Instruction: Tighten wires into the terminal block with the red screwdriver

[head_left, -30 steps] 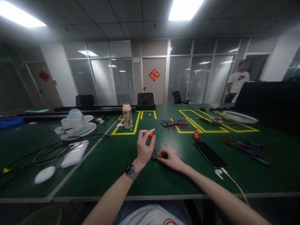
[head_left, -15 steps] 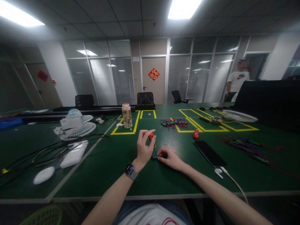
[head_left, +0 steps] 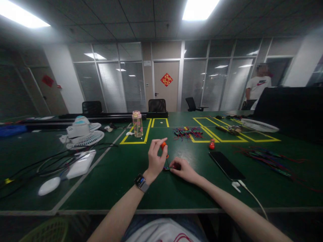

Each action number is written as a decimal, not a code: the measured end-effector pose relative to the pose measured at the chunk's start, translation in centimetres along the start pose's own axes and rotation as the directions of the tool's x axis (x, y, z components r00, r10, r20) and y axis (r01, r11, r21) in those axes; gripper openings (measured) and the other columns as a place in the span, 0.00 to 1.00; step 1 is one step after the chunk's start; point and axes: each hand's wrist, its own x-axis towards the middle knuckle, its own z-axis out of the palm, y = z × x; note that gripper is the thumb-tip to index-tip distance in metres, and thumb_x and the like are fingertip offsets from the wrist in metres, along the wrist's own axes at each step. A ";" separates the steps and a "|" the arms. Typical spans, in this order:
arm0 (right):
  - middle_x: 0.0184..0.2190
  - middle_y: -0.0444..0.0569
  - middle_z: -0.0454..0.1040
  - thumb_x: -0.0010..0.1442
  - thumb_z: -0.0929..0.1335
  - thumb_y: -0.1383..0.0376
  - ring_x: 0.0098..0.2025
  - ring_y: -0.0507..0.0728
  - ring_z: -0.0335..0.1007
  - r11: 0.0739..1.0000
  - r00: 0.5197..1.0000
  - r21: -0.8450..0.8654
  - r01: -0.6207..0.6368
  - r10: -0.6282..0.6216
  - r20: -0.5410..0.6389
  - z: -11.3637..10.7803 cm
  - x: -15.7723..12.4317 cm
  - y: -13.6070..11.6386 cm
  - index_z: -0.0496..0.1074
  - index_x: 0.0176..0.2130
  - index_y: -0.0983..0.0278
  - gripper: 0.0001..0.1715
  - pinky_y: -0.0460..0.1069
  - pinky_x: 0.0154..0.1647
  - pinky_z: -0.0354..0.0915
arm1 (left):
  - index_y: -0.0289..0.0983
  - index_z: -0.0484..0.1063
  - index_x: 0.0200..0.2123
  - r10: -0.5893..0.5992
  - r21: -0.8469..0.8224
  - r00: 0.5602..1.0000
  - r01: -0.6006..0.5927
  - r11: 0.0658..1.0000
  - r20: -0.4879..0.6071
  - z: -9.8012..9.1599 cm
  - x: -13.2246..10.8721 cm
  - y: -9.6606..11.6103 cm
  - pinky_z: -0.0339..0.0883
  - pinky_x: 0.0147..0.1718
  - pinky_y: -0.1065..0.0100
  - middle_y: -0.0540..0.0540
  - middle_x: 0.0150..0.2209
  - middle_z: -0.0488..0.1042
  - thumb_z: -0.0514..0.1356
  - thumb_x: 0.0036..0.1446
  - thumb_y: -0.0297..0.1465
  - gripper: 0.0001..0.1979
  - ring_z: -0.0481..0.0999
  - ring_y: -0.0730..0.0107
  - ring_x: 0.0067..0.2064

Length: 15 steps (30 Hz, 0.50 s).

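Note:
My left hand point(head_left: 155, 157) is raised over the table, thumb and fingers closed round an orange-handled screwdriver point(head_left: 164, 145). Its thin dark shaft points down at a small green circuit board point(head_left: 166, 168); whether the tip touches the board is too small to tell. My right hand point(head_left: 183, 169) rests on the table and pinches that board by its right side between thumb and fingers. Part of the board is hidden behind the fingertips. Beyond the hands lies a heap of similar boards with red and blue wires point(head_left: 188, 132).
Right of my hands are a small red-orange object point(head_left: 212, 144), a black phone point(head_left: 226, 165), white earbuds point(head_left: 236, 186) and more wired boards point(head_left: 270, 159). To the left stand a bottle point(head_left: 137, 124), a white fan point(head_left: 83, 132), a power bank point(head_left: 81, 164) and cables. A person point(head_left: 258, 84) stands at the back right.
The orange handle looks slightly turned in my left hand's fingers. My right hand keeps its hold on the board. The whole view has shifted slightly.

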 end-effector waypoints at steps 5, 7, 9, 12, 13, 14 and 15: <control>0.27 0.43 0.69 0.50 0.69 0.74 0.30 0.52 0.65 1.000 1.000 -0.007 -0.006 0.006 0.002 0.1 0.0 0.0 0.73 0.32 0.66 0.07 0.46 0.31 0.61 | 0.39 0.71 0.52 -0.001 0.004 1.000 0.001 1.000 0.019 -0.1 0.0 0.1 0.68 0.42 0.68 0.45 0.40 0.69 0.52 0.65 0.30 0.14 0.72 0.69 0.42; 0.27 0.43 0.69 0.50 0.69 0.74 0.30 0.52 0.65 1.000 1.000 -0.005 -0.004 0.004 0.001 0.1 0.0 -0.1 0.73 0.32 0.66 0.06 0.46 0.32 0.61 | 0.38 0.69 0.55 -0.002 -0.015 0.999 0.003 1.000 0.042 -0.1 -0.1 0.0 0.68 0.43 0.67 0.44 0.43 0.70 0.49 0.67 0.29 0.17 0.72 0.68 0.44; 0.27 0.43 0.69 0.50 0.69 0.74 0.30 0.52 0.65 1.000 1.000 -0.005 0.000 0.000 0.000 0.0 0.0 -0.1 0.73 0.31 0.66 0.06 0.46 0.32 0.61 | 0.38 0.68 0.56 -0.004 -0.030 0.999 0.006 1.000 0.052 -0.1 -0.1 -0.1 0.68 0.45 0.66 0.43 0.44 0.71 0.47 0.67 0.28 0.18 0.72 0.67 0.46; 0.27 0.43 0.70 0.50 0.69 0.75 0.30 0.52 0.65 1.000 1.000 -0.008 0.001 -0.001 -0.001 0.0 0.0 -0.1 0.73 0.32 0.65 0.07 0.46 0.32 0.61 | 0.38 0.68 0.55 0.004 -0.035 0.999 -0.003 0.999 0.034 -0.1 -0.1 -0.2 0.68 0.46 0.65 0.43 0.44 0.72 0.49 0.67 0.28 0.17 0.72 0.66 0.47; 0.27 0.43 0.70 0.50 0.69 0.75 0.30 0.52 0.65 1.000 1.000 -0.011 -0.003 0.003 -0.001 0.0 0.0 -0.1 0.73 0.32 0.65 0.08 0.46 0.32 0.61 | 0.38 0.69 0.55 0.008 -0.028 1.000 -0.007 1.000 0.021 0.0 -0.1 -0.1 0.68 0.45 0.65 0.43 0.43 0.72 0.50 0.66 0.28 0.16 0.72 0.67 0.46; 0.27 0.43 0.70 0.50 0.69 0.75 0.30 0.52 0.65 1.000 1.000 -0.012 -0.006 0.006 0.000 0.0 0.0 -0.1 0.73 0.32 0.65 0.08 0.46 0.32 0.61 | 0.39 0.69 0.54 0.011 -0.017 1.000 -0.011 1.000 0.009 0.0 -0.1 -0.1 0.68 0.44 0.66 0.44 0.42 0.72 0.51 0.66 0.28 0.15 0.72 0.67 0.44; 0.27 0.43 0.70 0.50 0.69 0.75 0.30 0.52 0.65 1.000 1.000 -0.014 -0.009 0.009 0.001 -0.1 0.0 -0.1 0.73 0.32 0.65 0.08 0.46 0.32 0.61 | 0.39 0.70 0.53 0.011 -0.006 1.000 -0.011 1.000 0.001 0.0 0.0 -0.1 0.68 0.43 0.67 0.44 0.41 0.71 0.53 0.65 0.29 0.15 0.72 0.68 0.43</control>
